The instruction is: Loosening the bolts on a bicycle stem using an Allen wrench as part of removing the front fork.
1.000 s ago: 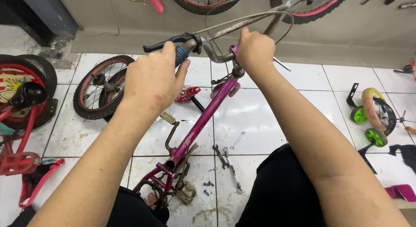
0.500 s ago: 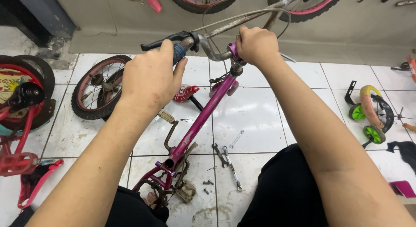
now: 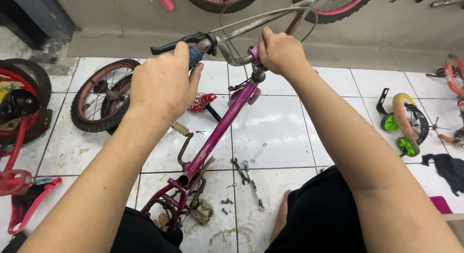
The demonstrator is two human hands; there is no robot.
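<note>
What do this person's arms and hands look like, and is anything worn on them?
Both forearms are bare up to the frame edge, no sleeves showing. The left hand and right hand have no gloves, and no rings, watch or wristband are visible.

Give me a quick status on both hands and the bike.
Left hand gripping handlebar grip. Right hand clamped at stem. Purple bike frame between knees. Wrenches on floor.

No packages, labels, signs or screens show anywhere on the tiled floor or wall.
</note>
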